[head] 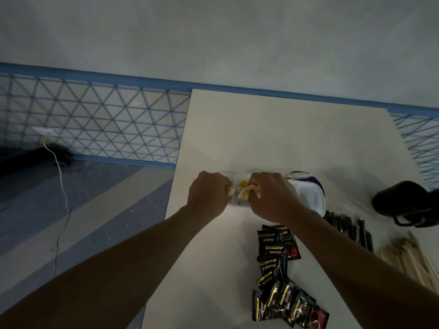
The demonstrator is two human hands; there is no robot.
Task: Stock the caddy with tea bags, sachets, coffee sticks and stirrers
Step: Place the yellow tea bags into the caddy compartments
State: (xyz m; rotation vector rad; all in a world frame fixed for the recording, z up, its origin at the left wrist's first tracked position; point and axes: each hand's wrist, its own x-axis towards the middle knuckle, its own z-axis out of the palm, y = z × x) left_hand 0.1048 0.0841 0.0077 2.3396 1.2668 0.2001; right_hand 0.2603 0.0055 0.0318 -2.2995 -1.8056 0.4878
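Caddy (pixel 235 178), a small clear-walled one, stands near the middle of the white worktop (pixel 273 138), somewhat toward its left edge, and both hands are on it. The left hand (pixel 209 195) is curled round the caddy's left end, knuckles up, gripping it. The right hand (pixel 273 198) comes over the right end with its fingers bent down onto the tea bags (pixel 244 186). Their yellow tags show in the gap between the two hands. It seems to pinch them, though the fingertips are hidden under the hand and the light is dim. The tea bags sit inside the caddy, but I cannot tell which compartment they are in.

Just beside the caddy on its right, partly behind the right wrist, is a white tub (pixel 311 198) with a dark blue piece at its far side. Black sachets (pixel 278 245) with gold and red print lie loose in a trail running from beside the right forearm down to the worktop's near edge. Dark coffee sticks (pixel 349 229) lie side by side on the far side of that forearm. Pale wooden stirrers (pixel 403 260) are heaped near the right edge, blurred. A black mug (pixel 403 200) lies tipped by the right edge, well apart from the caddy.

Off the worktop's left edge, a white cable (pixel 59 186) hangs from a wall socket (pixel 45 132) to the floor.
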